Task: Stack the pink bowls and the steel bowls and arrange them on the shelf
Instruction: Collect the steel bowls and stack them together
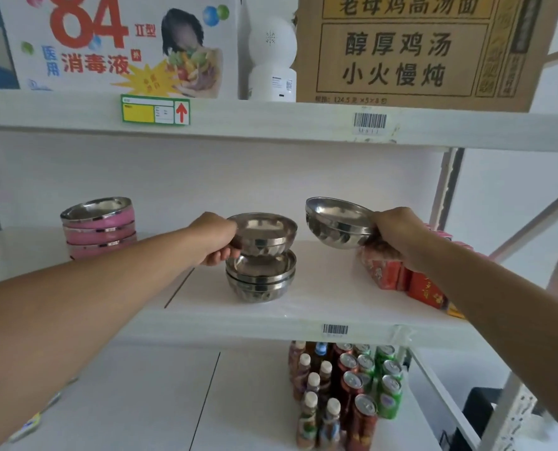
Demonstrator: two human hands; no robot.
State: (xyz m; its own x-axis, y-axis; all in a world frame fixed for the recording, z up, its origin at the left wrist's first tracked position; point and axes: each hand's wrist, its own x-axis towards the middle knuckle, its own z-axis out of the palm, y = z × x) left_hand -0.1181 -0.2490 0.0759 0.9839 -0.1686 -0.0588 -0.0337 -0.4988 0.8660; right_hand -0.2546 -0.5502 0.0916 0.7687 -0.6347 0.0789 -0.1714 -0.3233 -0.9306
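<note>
On the middle shelf a stack of pink bowls with steel rims stands at the back left. A low stack of steel bowls sits in the shelf's middle. My left hand grips a steel bowl by its left rim, just above that stack. My right hand holds another steel bowl by its right rim, tilted and raised to the right of the stack.
Red packets lie on the shelf's right end under my right arm. The upper shelf carries a white printed box, a white round device and a cardboard box. Bottles and cans stand on the lower shelf.
</note>
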